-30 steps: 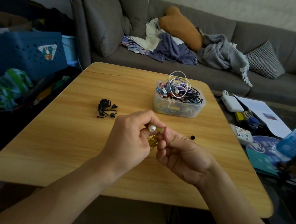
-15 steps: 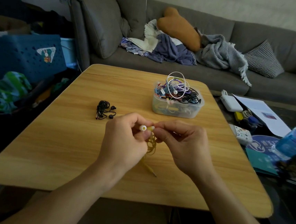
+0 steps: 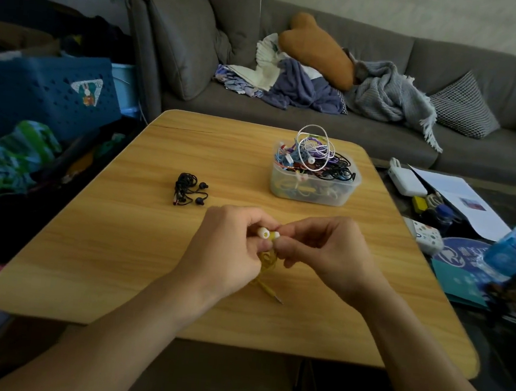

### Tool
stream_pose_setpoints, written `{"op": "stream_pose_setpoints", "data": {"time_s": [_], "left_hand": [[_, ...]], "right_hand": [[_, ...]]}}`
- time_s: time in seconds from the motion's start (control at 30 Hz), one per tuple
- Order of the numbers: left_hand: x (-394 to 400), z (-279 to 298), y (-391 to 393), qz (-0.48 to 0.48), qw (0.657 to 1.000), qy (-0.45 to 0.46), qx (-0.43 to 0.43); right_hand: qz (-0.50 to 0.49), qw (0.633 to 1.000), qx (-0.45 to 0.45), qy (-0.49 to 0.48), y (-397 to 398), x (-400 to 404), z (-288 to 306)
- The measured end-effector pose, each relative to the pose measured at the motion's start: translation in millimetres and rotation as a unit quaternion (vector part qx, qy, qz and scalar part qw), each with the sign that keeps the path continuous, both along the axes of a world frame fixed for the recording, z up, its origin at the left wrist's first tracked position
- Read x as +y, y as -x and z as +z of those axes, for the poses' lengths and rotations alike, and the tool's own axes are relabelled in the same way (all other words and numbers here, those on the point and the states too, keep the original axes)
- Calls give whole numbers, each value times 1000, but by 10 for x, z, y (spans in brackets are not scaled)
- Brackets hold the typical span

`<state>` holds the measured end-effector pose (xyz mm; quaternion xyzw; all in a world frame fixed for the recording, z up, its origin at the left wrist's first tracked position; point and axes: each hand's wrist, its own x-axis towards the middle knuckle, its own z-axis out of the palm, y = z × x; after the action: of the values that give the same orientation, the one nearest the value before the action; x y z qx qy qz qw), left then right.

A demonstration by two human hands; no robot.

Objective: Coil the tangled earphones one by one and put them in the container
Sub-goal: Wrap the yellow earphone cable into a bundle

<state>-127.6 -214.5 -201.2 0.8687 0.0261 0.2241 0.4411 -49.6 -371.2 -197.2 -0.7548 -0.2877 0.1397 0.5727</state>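
**Yellow earphones pinched between both hands**

Left hand [image 3: 229, 249] and right hand [image 3: 330, 252] both pinch the yellow earphones [image 3: 268, 256] above the near table [image 3: 87, 257]. Far right, the container [image 3: 314, 185] holds coiled sets; black earphones [image 3: 188, 188] lie left. No writing is legible.

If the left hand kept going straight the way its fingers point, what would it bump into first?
Probably the right hand: the left hand points across at it, both pinching the yellow earphones, fingertips about touching.

Both hands [image 3: 229, 249] [image 3: 327, 252] pinch yellow earphones [image 3: 268, 256] over table [image 3: 102, 259]; container [image 3: 314, 182] behind.
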Motion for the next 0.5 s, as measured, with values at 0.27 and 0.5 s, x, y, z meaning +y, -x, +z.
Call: {"op": "stream_pose_setpoints", "data": {"time_s": [0.27, 0.5], "left_hand": [[-64, -7, -18, -23, 990, -135, -29], [-13, -63, -71, -15, 996, -80, -25]], "right_hand": [[22, 994, 102, -29, -69, -47, -93], [14, 1000, 1, -17, -60, -73, -65]]}}
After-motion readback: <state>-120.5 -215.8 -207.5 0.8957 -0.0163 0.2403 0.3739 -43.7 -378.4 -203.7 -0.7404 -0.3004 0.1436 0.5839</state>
